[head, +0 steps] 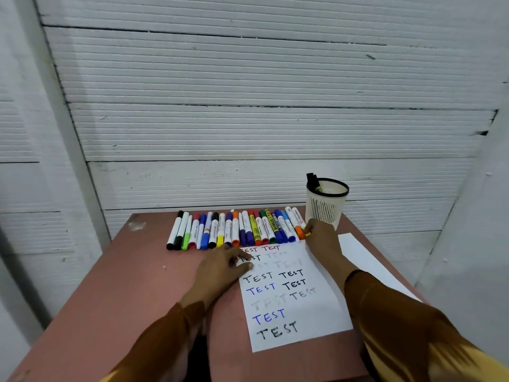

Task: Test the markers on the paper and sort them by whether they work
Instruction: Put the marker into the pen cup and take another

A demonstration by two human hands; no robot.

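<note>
A sheet of white paper (292, 301) lies on the table, covered with the word TEST in black, blue, red and faint ink. Behind it, several capped markers (237, 228) lie side by side in a row. My left hand (220, 267) rests flat on the paper's upper left corner, fingers spread. My right hand (321, 237) sits at the row's right end and pinches a marker with a yellow tip (308, 233). A white mesh cup (326, 202) with a black rim stands just behind that hand, a black marker (312, 180) sticking out of it.
The reddish-brown table (137, 293) stands against a white ribbed wall (248, 106). A second white sheet (369, 260) lies under my right forearm, reaching to the table's right edge. Bare tabletop stretches to the left of the paper.
</note>
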